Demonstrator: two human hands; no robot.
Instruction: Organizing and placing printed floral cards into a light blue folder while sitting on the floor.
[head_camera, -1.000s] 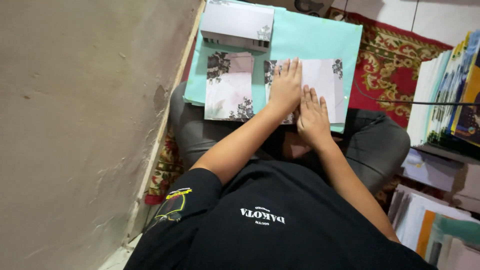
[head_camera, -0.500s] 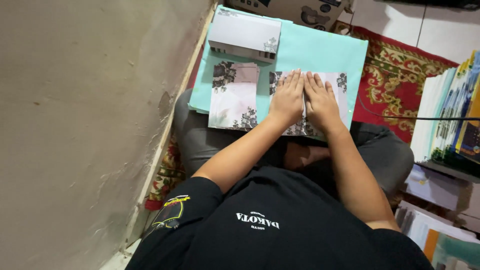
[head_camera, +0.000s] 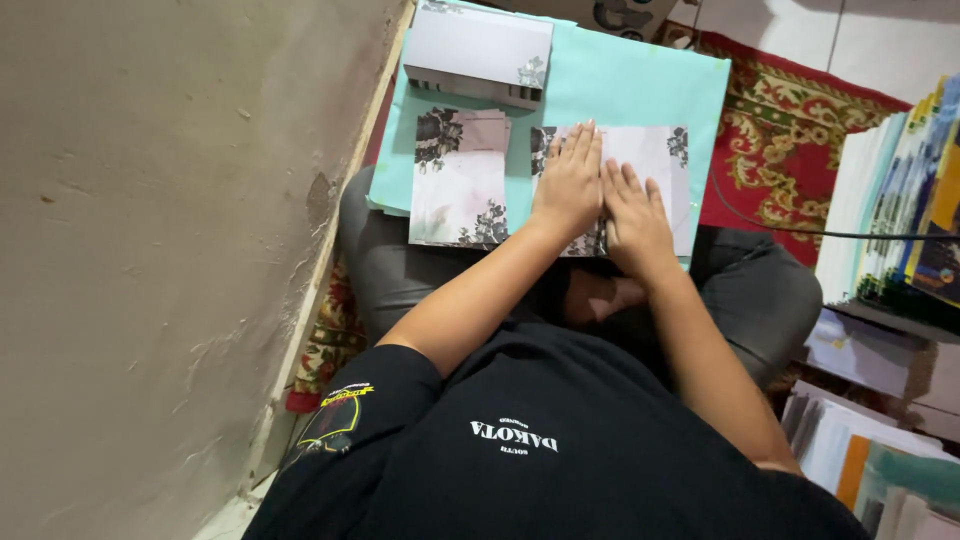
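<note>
Now both hands, left (head_camera: 568, 185) and right (head_camera: 632, 215), lie spread flat on a floral sheet (head_camera: 655, 160) atop the teal board (head_camera: 640, 85).

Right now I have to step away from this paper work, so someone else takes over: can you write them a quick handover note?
Left hand and right hand: both flat, palms down, side by side on the pale floral-printed sheet; neither grips anything.
Things: that sheet lies on the turquoise board across the lap. A stack of similar floral-printed sheets sits to its left, apart from the hands. A thicker white stack of envelopes or cards lies at the board's far corner.
Done: one stack looks finished.
Left: probably the pressed sheet; further steps cannot be told.
</note>
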